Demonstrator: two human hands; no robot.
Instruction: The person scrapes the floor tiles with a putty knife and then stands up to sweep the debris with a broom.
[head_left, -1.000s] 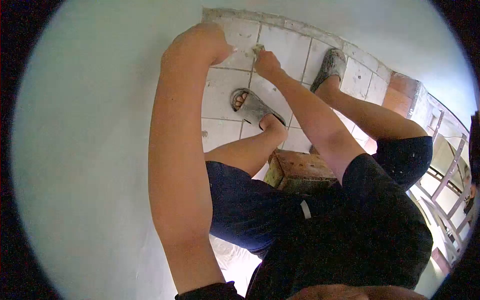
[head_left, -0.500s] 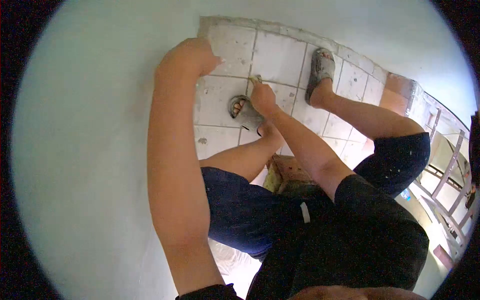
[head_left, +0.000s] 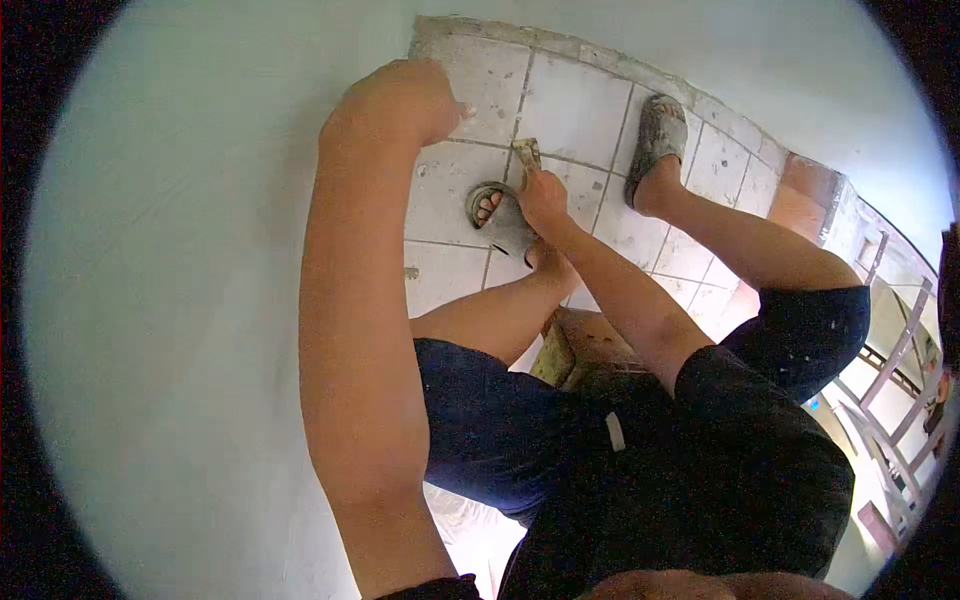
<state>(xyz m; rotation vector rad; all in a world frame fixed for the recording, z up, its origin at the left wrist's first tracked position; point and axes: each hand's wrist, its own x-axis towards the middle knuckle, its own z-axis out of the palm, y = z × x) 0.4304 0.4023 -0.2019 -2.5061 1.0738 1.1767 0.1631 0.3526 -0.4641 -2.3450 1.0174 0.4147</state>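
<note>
My left hand [head_left: 405, 100] is closed, held up close to the pale green wall [head_left: 200, 300] on the left. Its fingers curl away from view, and a small whitish bit shows by the thumb tip; what it grips, if anything, is hidden. My right hand [head_left: 545, 206] wraps round a small, dirty putty knife [head_left: 527, 153], its yellowish, stained blade pointing away from me above the tiled floor. Just left of that hand is my grey slipper [head_left: 511, 226], worn on one foot. The other slipper [head_left: 660, 135] is farther right, near the skirting.
White floor tiles [head_left: 575, 110] with stains and dark joints lie below. A rough, unpainted strip [head_left: 600, 62] runs along the far wall's base. Under me is a worn, box-like seat [head_left: 595, 340]. A metal-framed structure [head_left: 898, 365] stands at the far right.
The view has shifted slightly, so floor and feet sit farther right and higher. More of the putty knife now shows beyond my right hand. The left hand stays raised by the wall.
</note>
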